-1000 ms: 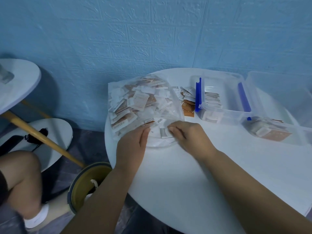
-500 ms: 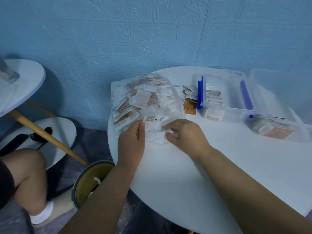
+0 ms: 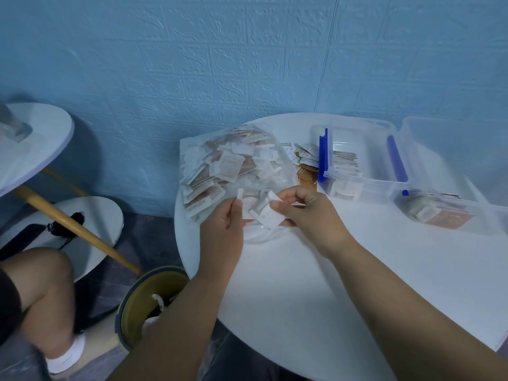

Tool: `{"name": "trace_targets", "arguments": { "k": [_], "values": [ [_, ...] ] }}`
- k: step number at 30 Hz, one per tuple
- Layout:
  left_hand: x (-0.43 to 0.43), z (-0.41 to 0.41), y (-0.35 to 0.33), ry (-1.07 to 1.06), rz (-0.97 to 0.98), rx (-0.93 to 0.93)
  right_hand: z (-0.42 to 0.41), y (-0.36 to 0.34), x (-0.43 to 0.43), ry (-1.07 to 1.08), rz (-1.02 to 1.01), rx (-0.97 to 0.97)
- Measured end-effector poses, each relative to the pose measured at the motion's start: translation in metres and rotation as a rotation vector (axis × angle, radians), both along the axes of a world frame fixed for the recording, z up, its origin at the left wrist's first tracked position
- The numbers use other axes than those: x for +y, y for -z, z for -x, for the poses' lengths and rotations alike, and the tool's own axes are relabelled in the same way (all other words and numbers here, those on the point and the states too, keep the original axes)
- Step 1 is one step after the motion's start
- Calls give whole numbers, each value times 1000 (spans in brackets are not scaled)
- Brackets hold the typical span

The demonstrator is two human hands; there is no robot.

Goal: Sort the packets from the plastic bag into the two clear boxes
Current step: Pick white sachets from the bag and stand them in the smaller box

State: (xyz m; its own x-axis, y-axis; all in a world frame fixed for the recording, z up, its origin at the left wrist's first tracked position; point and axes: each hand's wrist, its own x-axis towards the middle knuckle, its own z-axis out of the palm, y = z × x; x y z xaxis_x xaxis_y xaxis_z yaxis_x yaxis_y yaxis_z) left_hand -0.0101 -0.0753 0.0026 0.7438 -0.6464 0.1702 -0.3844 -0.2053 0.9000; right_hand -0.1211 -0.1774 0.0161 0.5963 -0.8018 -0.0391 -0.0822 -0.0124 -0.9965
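Hands (left (image 3: 223,229), right (image 3: 312,215)) around packets (image 3: 270,214)

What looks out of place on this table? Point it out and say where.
A loose heap of brown and white packets lies on the round white table, between the clear plastic bag and the blue-latched clear plastic box, in neither. Nothing else stands out.
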Motion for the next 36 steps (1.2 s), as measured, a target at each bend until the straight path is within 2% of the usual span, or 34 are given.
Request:
{"name": "trace_targets", "arguments": {
  "k": [2,4,8,13,17,24,29,36],
  "values": [
    [0,7,-5,58,16,68,-6,1,3,-7,35,3],
    [1,7,-6,119,-6,34,-12,3,3,-1,56,-9],
    [3,-15,-1,86,-152,-249,-16,9,-8,20,356,139],
    [-2,-41,-13,35,-210,-446,-17,7,-29,-235,794,434],
    [-16,-46,-29,9,-160,-554,-26,-8,-42,-263,926,509],
    [-30,-47,-13,-62,-70,-401,-44,-2,-45,-319,971,446],
    [-20,-43,9,-103,-54,-349,-53,24,-43,-527,1057,639],
    [-16,-39,7,-135,-2,-306,-38,21,-40,-371,1095,586]
  ]
}}
